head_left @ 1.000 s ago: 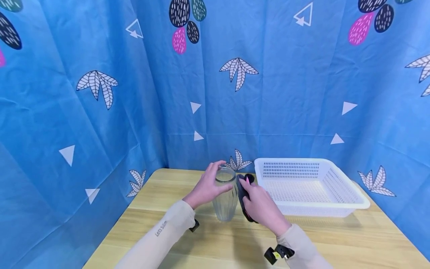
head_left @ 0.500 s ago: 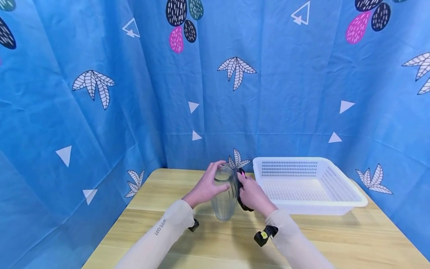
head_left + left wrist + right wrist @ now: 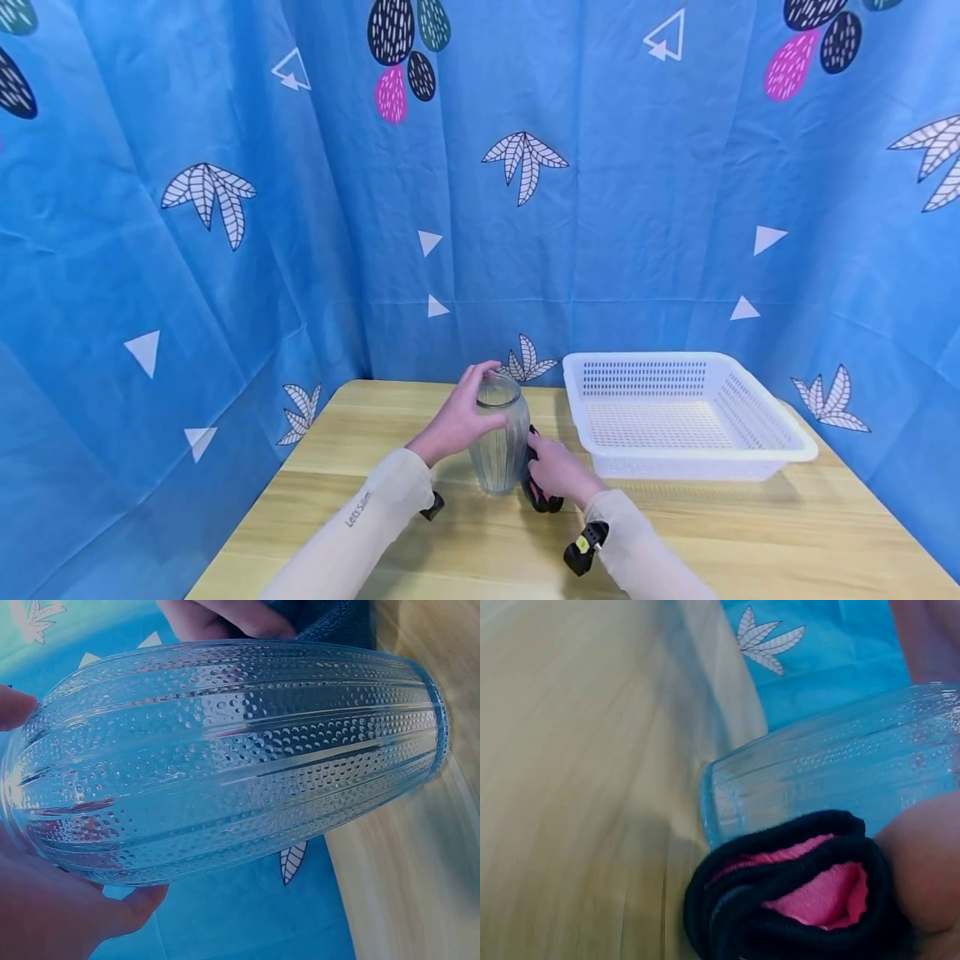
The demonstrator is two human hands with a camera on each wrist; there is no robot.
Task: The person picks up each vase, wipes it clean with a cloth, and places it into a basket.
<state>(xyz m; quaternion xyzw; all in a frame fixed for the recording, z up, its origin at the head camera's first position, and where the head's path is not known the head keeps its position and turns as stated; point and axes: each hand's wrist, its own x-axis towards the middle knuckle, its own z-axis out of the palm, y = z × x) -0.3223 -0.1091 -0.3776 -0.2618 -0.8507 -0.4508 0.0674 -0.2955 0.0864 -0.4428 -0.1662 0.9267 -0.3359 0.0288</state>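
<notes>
A clear ribbed glass vase (image 3: 497, 454) with a dimpled surface stands upright on the table. My left hand (image 3: 456, 427) grips it near the top, thumb in front and fingers round the far side; the left wrist view shows the vase (image 3: 240, 757) between them. My right hand (image 3: 558, 472) holds a folded dark cloth (image 3: 542, 502) with a pink inner side beside the vase's right side, low down. The right wrist view shows the cloth's folded end (image 3: 821, 896) close to the vase's base; the palm side is hidden.
A white perforated plastic basket (image 3: 690, 467) stands on the wooden table (image 3: 750, 542) to the right of my right hand. A blue patterned curtain (image 3: 637, 250) hangs behind and at both sides of the table.
My right hand has moved with the cloth down the vase's right side, from near the rim towards the base, and slightly left. The left hand and vase have stayed in place.
</notes>
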